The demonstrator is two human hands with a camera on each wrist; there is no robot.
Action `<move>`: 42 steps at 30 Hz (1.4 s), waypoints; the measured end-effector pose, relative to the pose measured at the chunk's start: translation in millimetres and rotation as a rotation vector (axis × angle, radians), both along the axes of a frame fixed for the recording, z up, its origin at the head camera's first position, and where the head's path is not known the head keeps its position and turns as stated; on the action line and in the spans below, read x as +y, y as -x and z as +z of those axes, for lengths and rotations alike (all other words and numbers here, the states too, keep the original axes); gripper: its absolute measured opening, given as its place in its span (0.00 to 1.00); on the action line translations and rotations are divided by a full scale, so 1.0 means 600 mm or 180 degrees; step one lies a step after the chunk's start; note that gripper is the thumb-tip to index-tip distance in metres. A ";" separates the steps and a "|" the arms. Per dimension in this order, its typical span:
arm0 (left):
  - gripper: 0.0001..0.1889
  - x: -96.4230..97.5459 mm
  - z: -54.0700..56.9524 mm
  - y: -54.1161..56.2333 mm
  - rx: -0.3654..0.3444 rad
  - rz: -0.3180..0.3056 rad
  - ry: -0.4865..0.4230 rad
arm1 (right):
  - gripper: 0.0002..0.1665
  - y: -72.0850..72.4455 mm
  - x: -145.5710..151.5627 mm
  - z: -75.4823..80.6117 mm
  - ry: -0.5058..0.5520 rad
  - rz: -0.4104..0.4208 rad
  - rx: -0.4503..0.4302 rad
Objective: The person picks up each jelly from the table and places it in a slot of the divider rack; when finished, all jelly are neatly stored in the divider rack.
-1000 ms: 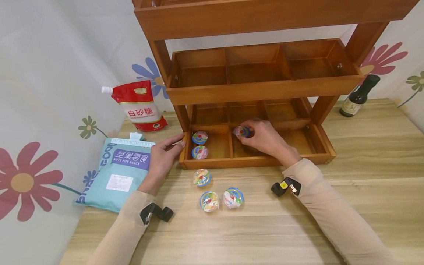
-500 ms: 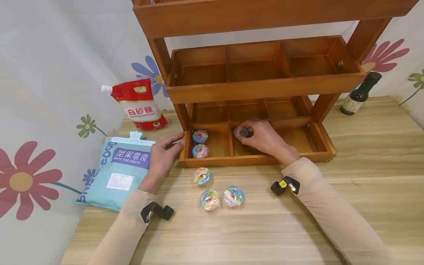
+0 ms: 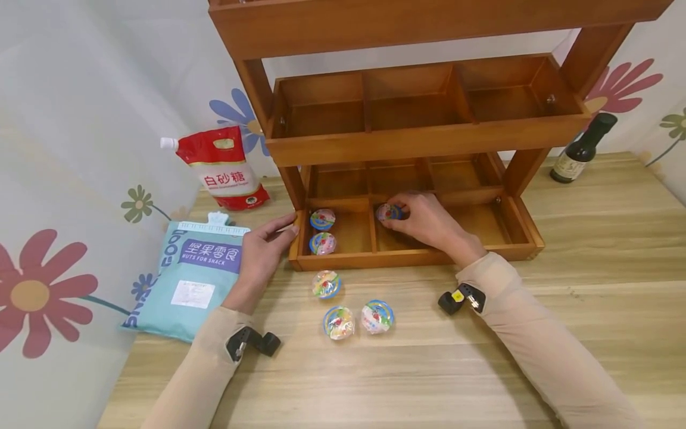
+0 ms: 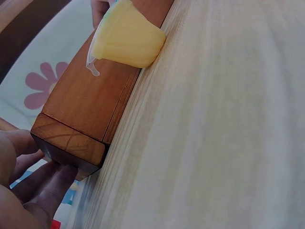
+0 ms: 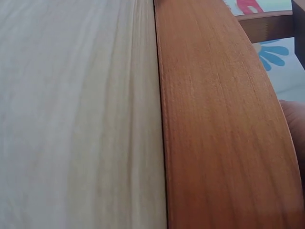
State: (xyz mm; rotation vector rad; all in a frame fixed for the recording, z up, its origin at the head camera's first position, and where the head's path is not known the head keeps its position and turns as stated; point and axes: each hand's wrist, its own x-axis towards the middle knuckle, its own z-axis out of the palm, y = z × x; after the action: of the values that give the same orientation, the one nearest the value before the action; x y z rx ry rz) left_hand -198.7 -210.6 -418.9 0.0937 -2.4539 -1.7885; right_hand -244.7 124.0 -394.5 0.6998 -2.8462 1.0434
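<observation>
Flowered cloth backs the upper left; mid-frame, my right hand pinches a small cup, while my left hand, apart, touches the rack, probably to steady it

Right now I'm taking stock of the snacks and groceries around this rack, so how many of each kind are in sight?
Small sealed cups: 6, including 1 in the right hand
Red-and-white pouch: 1
Light blue bag: 1
Dark bottle: 1
Total: 9
</observation>
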 end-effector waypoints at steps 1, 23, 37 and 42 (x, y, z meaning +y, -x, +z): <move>0.19 0.000 -0.001 0.000 0.0001 0.0005 -0.0003 | 0.23 0.000 0.000 0.001 0.0000 0.0003 -0.0010; 0.19 -0.001 0.006 0.000 0.0033 0.0010 0.0066 | 0.24 -0.010 0.011 0.025 0.0025 0.0014 -0.0108; 0.19 0.001 0.002 -0.001 0.0007 0.0007 0.0016 | 0.23 -0.045 0.015 0.056 0.0188 0.0115 -0.0139; 0.19 0.000 0.003 -0.002 -0.0006 0.0007 0.0014 | 0.21 -0.067 0.015 0.062 0.0309 0.0283 -0.0064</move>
State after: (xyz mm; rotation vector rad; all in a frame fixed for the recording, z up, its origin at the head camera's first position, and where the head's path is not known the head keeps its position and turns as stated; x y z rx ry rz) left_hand -197.8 -210.5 -417.1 0.0979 -2.4580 -1.7830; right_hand -204.5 132.7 -357.3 0.8186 -2.7819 1.1980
